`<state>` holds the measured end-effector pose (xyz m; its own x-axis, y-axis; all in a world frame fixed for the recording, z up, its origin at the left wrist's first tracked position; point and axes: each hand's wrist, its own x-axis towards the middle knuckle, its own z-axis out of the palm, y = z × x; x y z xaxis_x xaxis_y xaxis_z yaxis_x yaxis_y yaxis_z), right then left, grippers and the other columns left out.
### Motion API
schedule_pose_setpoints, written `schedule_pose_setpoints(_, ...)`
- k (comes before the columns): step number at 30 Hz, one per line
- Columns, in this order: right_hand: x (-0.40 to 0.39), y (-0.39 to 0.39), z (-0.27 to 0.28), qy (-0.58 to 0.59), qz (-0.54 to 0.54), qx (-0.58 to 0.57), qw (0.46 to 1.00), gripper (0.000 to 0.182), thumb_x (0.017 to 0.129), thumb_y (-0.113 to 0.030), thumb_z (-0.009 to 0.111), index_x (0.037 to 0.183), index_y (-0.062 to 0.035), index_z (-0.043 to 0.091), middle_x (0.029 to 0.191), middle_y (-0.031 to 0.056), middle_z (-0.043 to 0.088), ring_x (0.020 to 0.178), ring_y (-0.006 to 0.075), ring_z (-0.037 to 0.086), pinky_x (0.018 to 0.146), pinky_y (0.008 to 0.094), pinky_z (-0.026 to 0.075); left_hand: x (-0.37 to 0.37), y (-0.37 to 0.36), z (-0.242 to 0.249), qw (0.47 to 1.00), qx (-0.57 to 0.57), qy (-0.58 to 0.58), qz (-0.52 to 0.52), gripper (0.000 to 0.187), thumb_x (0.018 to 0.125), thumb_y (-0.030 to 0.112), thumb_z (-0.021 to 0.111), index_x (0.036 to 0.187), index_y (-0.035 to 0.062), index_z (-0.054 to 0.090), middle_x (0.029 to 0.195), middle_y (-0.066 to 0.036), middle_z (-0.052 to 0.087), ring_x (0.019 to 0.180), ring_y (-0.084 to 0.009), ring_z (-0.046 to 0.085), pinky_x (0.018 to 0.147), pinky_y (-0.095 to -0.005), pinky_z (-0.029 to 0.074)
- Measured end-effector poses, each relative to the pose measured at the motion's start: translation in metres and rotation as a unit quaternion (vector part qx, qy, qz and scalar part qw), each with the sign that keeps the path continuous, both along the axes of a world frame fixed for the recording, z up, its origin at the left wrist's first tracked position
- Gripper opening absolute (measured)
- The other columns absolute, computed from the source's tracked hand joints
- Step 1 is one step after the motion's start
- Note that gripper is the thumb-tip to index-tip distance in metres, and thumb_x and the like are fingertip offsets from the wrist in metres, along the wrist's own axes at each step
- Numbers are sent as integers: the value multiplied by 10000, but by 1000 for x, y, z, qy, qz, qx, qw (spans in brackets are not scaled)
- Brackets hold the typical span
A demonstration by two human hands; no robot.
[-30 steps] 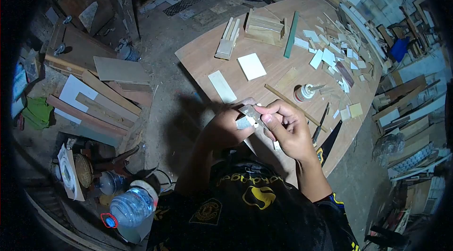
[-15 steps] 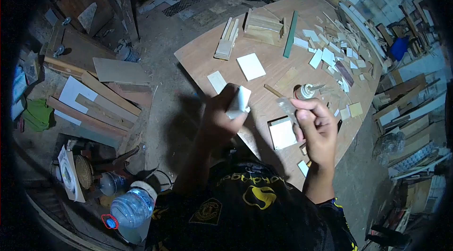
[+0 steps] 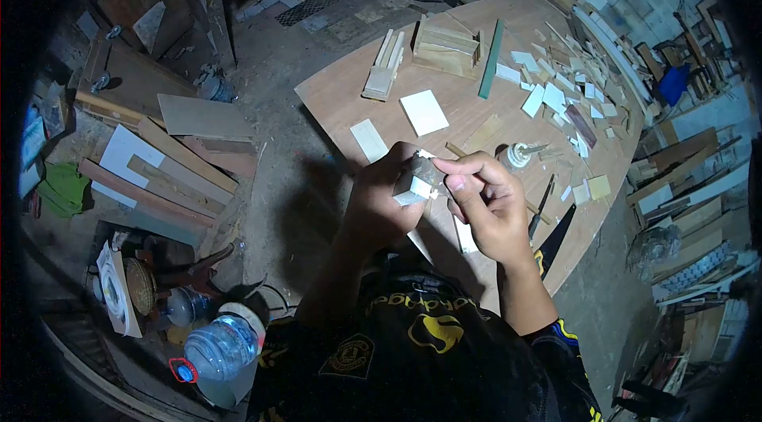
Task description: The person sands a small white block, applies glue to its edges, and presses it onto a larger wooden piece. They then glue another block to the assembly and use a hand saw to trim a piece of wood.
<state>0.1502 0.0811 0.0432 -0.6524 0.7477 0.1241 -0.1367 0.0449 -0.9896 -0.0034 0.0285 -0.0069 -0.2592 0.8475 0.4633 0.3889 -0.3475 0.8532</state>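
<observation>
My left hand point(image 3: 379, 196) is closed around a small white block-like piece point(image 3: 414, 190), its end pointing right. My right hand point(image 3: 492, 204) pinches a thin, rough grey scrap point(image 3: 427, 171) between thumb and fingertips. The scrap lies against the top of the white piece; its exact kind I cannot make out. Both hands are together above the near part of the wooden table point(image 3: 333, 93). Beyond them lie a square white panel point(image 3: 424, 113) and a narrower white panel point(image 3: 368, 140). A small open jar point(image 3: 516, 155) with a stick or brush stands right of my hands.
A small wooden box point(image 3: 446, 49), stacked strips point(image 3: 385, 67) and a green strip point(image 3: 491, 59) sit at the table's back. Scattered offcuts point(image 3: 556, 97) cover its right side. Dark-handled tools point(image 3: 543, 204) lie near the right edge. A water bottle point(image 3: 218, 349) stands at lower left.
My right hand has moved left with the grey scrap and brought it against the white piece. My left hand has turned the piece slightly. A square panel near the front is now mostly hidden.
</observation>
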Motion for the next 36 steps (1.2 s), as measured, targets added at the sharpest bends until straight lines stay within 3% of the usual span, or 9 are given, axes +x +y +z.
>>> schedule_pose_setpoints(7, -1, -2, 1, -55, 8, 47, 997, 169, 956, -66, 547, 1088, -19, 643, 814, -36, 597, 666, 4, 424, 588, 171, 336, -7, 1, -15, 999, -17, -8, -32, 181, 775, 6, 597, 936, 32, 520, 739, -132, 578, 647, -279, 615, 580, -353, 471)
schedule_pose_setpoints(14, 4, 1, -6, -60, 37, -28, 997, 155, 959, -79, 549, 1063, -18, 646, 817, -34, 601, 656, 9, 436, 576, 176, 348, -18, 2, -26, 986, -87, -18, -143, 147, 778, 8, 580, 902, 18, 502, 746, -125, 550, 682, -281, 595, 624, -367, 462)
schedule_pose_setpoints(17, 5, -1, -9, -66, 26, -26, 997, 156, 964, -88, 546, 1061, -22, 649, 783, -42, 576, 638, 12, 431, 559, 177, 342, -20, 5, -37, 977, 57, 146, -148, 152, 783, 17, 580, 913, 18, 499, 773, -128, 543, 710, -282, 586, 651, -383, 459)
schedule_pose_setpoints(19, 7, -1, -12, -66, 19, -28, 997, 156, 966, -92, 545, 1058, -24, 651, 765, -47, 561, 629, 13, 427, 550, 178, 337, -21, 6, -33, 970, -133, -8, -204, 198, 777, 28, 592, 959, 19, 513, 826, -132, 560, 752, -299, 599, 688, -393, 475)
schedule_pose_setpoints(20, 9, 1, -13, -67, 18, -42, 997, 160, 969, -93, 540, 1065, -24, 648, 734, -50, 544, 618, 14, 424, 544, 180, 332, -17, 4, -36, 970, -132, -8, -204, 198, 777, 28, 592, 959, 19, 513, 826, -132, 560, 752, -299, 599, 688, -393, 475)
schedule_pose_setpoints(22, 10, 3, -13, -67, 16, -55, 996, 164, 972, -95, 536, 1073, -24, 645, 704, -53, 527, 607, 16, 420, 538, 182, 326, 1, 2, -40, 999, -6, 42, -34, 278, 743, 20, 625, 1002, 22, 523, 860, -127, 585, 799, -331, 617, 720, -405, 492)
schedule_pose_setpoints(28, 5, -5, -21, -36, -66, -91, 993, 207, 980, -108, 530, 1137, 8, 598, 627, -59, 486, 560, 23, 394, 522, 196, 304, 18, 17, -41, 970, 16, 130, 205, 402, 675, -11, 681, 1041, 41, 525, 940, -142, 598, 892, -361, 618, 735, -433, 496)
schedule_pose_setpoints(35, -6, -1, -34, 28, -111, -179, 977, 202, 981, -137, 533, 1115, 0, 597, 648, -45, 507, 551, 35, 396, 489, 209, 302, 15, 36, -56, 930, 48, 199, 306, 492, 666, 51, 702, 1112, 78, 497, 943, -139, 570, 868, -371, 586, 710, -462, 459)
schedule_pose_setpoints(36, -6, -1, -34, 15, -126, -185, 974, 188, 979, -136, 537, 1099, -10, 607, 663, -42, 514, 558, 37, 407, 490, 207, 311, 11, 34, -48, 937, -46, 253, 238, 500, 666, 73, 709, 1120, 84, 499, 958, -142, 567, 890, -366, 580, 725, -460, 450)
